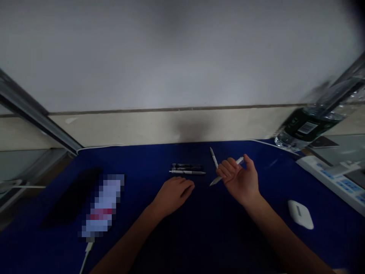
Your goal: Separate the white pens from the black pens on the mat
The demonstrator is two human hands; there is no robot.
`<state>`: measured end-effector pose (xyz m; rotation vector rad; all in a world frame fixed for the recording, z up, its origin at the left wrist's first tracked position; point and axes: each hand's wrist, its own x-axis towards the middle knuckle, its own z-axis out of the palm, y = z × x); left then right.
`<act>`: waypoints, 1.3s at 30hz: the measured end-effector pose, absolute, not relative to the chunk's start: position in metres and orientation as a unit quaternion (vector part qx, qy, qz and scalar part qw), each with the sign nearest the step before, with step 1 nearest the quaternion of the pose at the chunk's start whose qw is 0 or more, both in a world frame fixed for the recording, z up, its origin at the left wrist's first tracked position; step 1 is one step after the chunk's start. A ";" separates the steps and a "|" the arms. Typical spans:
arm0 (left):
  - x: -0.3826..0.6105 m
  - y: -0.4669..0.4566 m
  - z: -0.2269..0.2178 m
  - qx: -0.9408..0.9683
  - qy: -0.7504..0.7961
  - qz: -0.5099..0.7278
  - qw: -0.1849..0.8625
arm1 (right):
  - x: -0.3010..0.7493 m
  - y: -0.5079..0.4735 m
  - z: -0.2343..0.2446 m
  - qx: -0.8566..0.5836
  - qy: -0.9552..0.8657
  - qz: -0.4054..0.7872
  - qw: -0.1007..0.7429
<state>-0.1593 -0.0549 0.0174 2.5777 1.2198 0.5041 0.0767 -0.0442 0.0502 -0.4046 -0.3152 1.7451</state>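
Note:
My right hand (240, 180) is turned palm up, its fingers curled round a white pen (216, 181) whose grey tip points down and left. Just behind those fingers, a second white pen (213, 156) lies on the blue surface, its near end close to my knuckles. My left hand (174, 193) rests back up on the surface, fingers loosely bent and the thumb slightly apart, with no object visible in it. Beyond its fingers lie a white pen with a dark section (186, 172) and dark pens (186, 166), side by side and roughly parallel.
At left are a phone (104, 205) with a blurred screen, its charging cable (88, 249), and a dark flat object (74, 198). To the right are a white earphone case (300, 214), a power strip (336, 179) and a green-labelled bottle (306, 125). A wall (142, 127) stands behind.

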 end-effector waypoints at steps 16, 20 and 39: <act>-0.160 -0.055 0.019 0.879 0.427 0.160 0.137 | 0.074 -0.044 0.050 -0.172 -0.143 0.765 0.603; -0.160 -0.055 0.020 0.881 0.424 0.161 0.134 | 0.074 -0.045 0.052 -0.171 -0.165 0.752 0.615; -0.161 -0.053 0.017 0.879 0.429 0.162 0.128 | 0.067 -0.050 0.055 -0.211 -0.289 0.702 0.616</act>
